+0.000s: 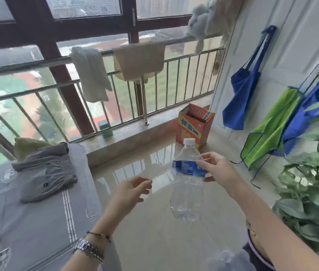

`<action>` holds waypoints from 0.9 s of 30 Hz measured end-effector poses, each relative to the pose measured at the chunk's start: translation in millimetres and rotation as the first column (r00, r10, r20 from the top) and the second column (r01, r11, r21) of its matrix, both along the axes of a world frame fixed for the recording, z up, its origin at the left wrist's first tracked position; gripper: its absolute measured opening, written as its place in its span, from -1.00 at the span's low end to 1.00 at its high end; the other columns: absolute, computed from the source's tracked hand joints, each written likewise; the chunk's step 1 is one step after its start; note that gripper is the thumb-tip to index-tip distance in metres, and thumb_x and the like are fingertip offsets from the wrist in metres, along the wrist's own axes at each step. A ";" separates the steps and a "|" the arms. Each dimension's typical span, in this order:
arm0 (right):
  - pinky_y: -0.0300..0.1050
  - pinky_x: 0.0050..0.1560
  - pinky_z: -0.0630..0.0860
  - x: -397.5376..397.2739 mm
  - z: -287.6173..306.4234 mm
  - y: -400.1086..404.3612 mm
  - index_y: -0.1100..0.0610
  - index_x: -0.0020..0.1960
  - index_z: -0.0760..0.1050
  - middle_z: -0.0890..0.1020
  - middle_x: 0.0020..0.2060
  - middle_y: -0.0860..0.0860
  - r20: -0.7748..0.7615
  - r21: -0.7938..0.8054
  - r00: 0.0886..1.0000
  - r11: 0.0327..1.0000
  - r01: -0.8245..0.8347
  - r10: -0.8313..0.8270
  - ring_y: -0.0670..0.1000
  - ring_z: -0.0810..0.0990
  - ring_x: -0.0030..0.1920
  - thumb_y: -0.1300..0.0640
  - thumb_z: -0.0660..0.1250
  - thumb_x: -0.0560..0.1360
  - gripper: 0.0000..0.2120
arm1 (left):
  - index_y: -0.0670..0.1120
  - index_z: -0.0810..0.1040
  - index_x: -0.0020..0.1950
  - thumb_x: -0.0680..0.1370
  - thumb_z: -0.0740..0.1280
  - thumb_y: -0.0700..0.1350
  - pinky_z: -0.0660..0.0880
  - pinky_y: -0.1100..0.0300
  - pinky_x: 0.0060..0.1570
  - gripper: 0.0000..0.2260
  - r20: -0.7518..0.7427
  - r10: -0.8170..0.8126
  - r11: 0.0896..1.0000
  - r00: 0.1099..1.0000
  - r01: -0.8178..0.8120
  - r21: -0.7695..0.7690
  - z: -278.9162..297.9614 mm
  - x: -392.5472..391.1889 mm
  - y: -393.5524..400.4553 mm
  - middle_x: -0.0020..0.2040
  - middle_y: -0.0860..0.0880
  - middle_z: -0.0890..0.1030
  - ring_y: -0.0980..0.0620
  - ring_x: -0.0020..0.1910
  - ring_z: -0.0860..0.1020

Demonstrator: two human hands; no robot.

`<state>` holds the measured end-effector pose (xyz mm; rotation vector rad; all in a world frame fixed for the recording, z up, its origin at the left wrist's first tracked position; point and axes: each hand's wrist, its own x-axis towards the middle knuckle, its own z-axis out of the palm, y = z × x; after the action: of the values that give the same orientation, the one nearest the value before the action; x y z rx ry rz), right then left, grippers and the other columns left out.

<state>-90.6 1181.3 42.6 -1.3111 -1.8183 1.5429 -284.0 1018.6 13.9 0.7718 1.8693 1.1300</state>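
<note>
Head view: bottle pinched at its label, other hand empty beside it

From where I stand, the right hand [219,171] holds a clear plastic bottle [188,192] in the air. Its fingertips and thumb pinch the blue label [184,168], just under the shoulder. The bottle tilts a little, with the white cap [189,141] above the grip and the long body hanging below it, over the glossy floor [150,237].

To the left of the grip and slightly lower, the left hand [129,190] holds nothing. Its fingers are loosely curled, apart from the bottle.

My guess is that the cap comes off next. To do that well, the right hand should wrap more fully around the body, since thin plastic buckles under a fingertip pinch. The left hand should come up over the cap and turn it squarely while the bottle stays upright.

Beyond the grip, an open orange box [195,126] stands on the floor. Further right, a blue bag [240,90] and a green bag [266,137] hang by the wall, and a leafy plant [315,182] stands nearer. Well off to the left lies a bed [27,222].

I cannot tell whether any water is in the bottle. The label print is too blurred to read, and the inside of the box is out of sight. A pale blurred shape between the forearms is cut off at the bottom edge.
</note>
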 end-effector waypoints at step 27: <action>-0.04 -0.22 0.60 -139.1 -27.9 424.2 0.06 -0.04 0.50 0.62 -0.14 -0.01 0.055 -0.004 0.993 0.994 0.108 -0.108 0.02 0.62 -0.19 0.12 0.34 0.52 -0.95 | -0.02 0.65 -0.07 0.49 0.35 -0.08 0.59 -0.03 -0.01 -0.90 -0.273 -0.156 0.986 0.949 0.133 -0.103 -26.6 -160.5 428.4 -0.23 0.09 0.65 0.06 -0.14 0.63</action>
<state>-229.8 1605.5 14.7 -1.4437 -1.7450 1.4710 -444.5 1447.0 -12.7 1.0476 2.0389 0.8801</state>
